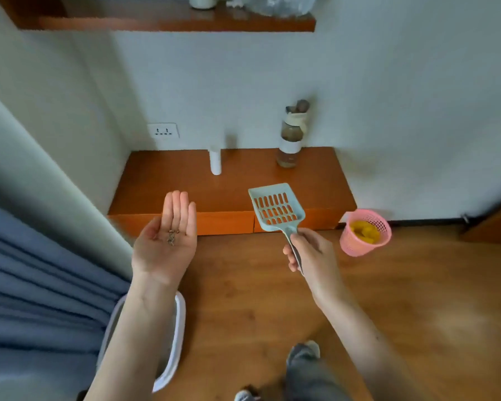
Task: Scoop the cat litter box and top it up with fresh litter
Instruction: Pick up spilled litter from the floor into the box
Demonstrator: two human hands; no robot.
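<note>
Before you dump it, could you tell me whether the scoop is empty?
Empty: the scoop shows only bare slots.

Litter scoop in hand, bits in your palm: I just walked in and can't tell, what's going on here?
A person is partway through cleaning the litter box, whose white rim shows under the left arm. The right hand grips the handle of a light blue slotted scoop, held up with nothing in it. The left hand is open, palm up, with a few small dark pellets on it. A pink basket stands on the floor to the right.
</note>
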